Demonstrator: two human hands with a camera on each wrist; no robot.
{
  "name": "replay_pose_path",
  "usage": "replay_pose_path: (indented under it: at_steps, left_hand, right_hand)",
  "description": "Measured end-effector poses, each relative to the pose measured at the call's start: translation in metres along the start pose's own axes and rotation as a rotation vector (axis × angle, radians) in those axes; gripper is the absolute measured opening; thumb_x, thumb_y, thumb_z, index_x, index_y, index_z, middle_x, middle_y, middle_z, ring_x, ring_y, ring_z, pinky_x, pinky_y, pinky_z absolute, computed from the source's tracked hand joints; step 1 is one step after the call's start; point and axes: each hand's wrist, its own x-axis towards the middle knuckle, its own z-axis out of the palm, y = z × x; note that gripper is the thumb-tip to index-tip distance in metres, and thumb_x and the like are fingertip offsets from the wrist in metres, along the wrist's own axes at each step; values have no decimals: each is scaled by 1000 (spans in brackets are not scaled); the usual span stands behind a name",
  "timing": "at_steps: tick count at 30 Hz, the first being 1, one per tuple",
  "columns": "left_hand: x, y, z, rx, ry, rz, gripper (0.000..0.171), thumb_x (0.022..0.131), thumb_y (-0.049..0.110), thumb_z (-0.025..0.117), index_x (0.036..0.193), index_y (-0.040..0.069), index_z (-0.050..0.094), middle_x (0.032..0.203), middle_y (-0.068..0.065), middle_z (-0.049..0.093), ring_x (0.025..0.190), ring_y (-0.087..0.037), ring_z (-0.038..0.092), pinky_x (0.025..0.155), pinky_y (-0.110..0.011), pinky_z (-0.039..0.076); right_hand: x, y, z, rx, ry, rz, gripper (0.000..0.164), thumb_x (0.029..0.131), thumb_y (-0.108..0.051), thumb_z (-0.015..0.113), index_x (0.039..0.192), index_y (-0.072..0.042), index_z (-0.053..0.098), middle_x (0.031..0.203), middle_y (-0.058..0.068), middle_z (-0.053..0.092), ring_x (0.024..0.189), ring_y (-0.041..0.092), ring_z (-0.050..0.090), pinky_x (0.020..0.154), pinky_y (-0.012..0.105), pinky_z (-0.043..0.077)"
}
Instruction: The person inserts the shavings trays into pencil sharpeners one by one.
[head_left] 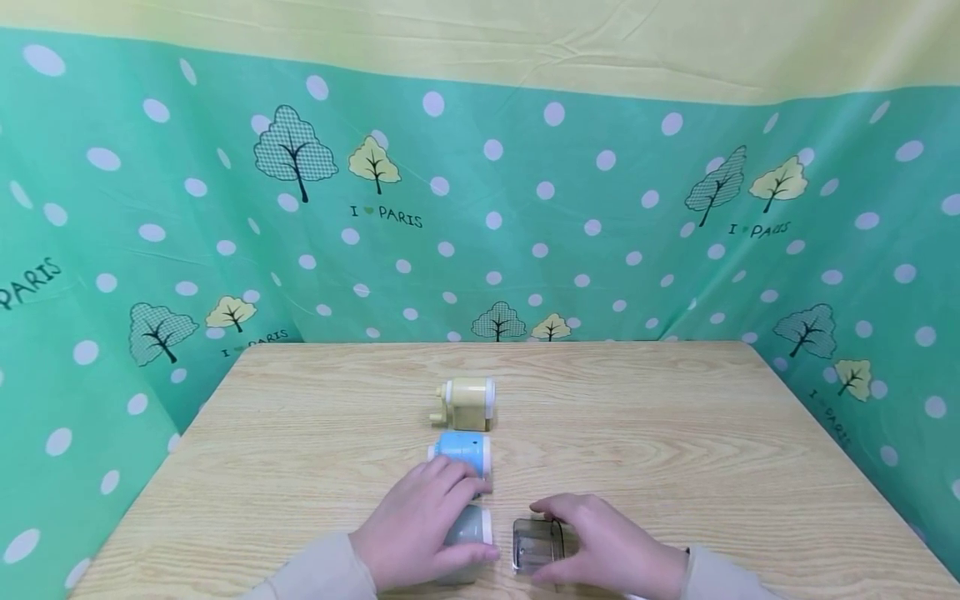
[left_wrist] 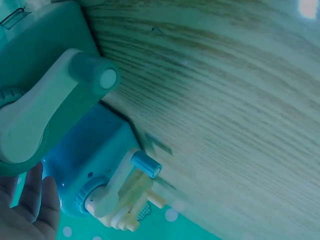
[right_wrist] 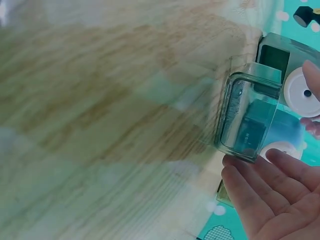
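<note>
My left hand (head_left: 420,525) grips a grey-green crank pencil sharpener (head_left: 467,527), thumb on its near side and fingers on its far side. Its crank (left_wrist: 37,107) shows large in the left wrist view. To the right, my right hand (head_left: 609,542) holds a clear smoky shavings drawer (head_left: 528,546) between thumb and fingers. In the right wrist view the drawer (right_wrist: 245,117) is apart from the sharpener's dark drawer slot (right_wrist: 275,62), with fingertips at its side. The drawer's open hollow looks bare.
Just beyond the left hand stands a blue pencil sharpener (head_left: 461,447), partly covered by the fingers. Farther back is a pale yellow pencil sharpener (head_left: 470,402) with its crank to the left. All are on a wood-grain table (head_left: 637,417) enclosed by green dotted cloth (head_left: 525,175).
</note>
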Motion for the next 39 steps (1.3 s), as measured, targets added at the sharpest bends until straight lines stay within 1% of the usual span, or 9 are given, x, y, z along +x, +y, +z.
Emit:
replay_pose_path:
  at_steps: [5, 11, 15, 18, 22, 28, 33, 39]
  left_hand:
    - [-2, 2, 2, -14, -11, -3, 62, 83, 61, 65, 116, 10, 69, 110, 4, 63, 104, -13, 56, 90, -36, 52]
    - [-3, 6, 3, -24, -21, 2, 67, 82, 63, 64, 121, 9, 68, 112, 3, 63, 104, -12, 56, 85, -36, 53]
    - [-2, 9, 2, -28, -43, -5, 68, 83, 64, 62, 122, 9, 66, 114, 2, 63, 103, -12, 55, 84, -36, 53]
    - [-2, 10, 2, -33, -62, -9, 70, 83, 65, 60, 124, 8, 65, 115, 1, 63, 103, -13, 55, 83, -36, 53]
    - [-3, 10, 2, -49, -79, -8, 74, 83, 66, 60, 126, 6, 64, 116, -1, 63, 103, -15, 56, 83, -36, 54]
    - [-4, 10, 2, -60, -116, -5, 82, 82, 69, 58, 128, 2, 61, 116, -4, 62, 100, -17, 54, 82, -34, 54]
    - [-5, 10, 3, -61, -143, -26, 86, 80, 72, 57, 130, 2, 60, 115, -4, 61, 99, -17, 54, 81, -34, 54]
    - [-7, 10, 4, -57, -147, -36, 88, 78, 73, 58, 130, 1, 59, 114, -4, 61, 97, -16, 54, 79, -33, 55]
  right_hand:
    - [-4, 2, 1, -2, -16, 14, 85, 72, -62, 73, 127, 3, 66, 122, 12, 72, 109, 21, 66, 91, 45, 56]
    - [-9, 5, 4, 26, -26, 22, 85, 72, -57, 77, 130, 2, 63, 124, 9, 70, 111, 16, 63, 92, 43, 55]
    - [-9, 7, 6, 4, -3, -17, 83, 73, -56, 76, 129, 3, 64, 122, 10, 71, 110, 18, 64, 92, 42, 56]
    - [-9, 7, 6, -2, 5, -30, 80, 74, -56, 76, 127, 4, 65, 121, 10, 71, 109, 18, 65, 91, 42, 56]
    - [-9, 7, 6, 5, -10, -14, 78, 74, -55, 76, 125, 2, 66, 120, 9, 72, 108, 15, 64, 90, 41, 56]
    - [-9, 6, 8, -27, 14, -12, 72, 73, -50, 79, 123, 1, 68, 116, 8, 73, 103, 12, 65, 86, 38, 57]
    - [-9, 6, 10, -39, 36, -26, 69, 72, -47, 81, 121, 0, 68, 114, 8, 73, 99, 10, 65, 84, 37, 58]
    - [-9, 8, 12, -33, 28, -18, 71, 72, -49, 80, 122, 0, 68, 114, 8, 73, 100, 11, 65, 85, 37, 58]
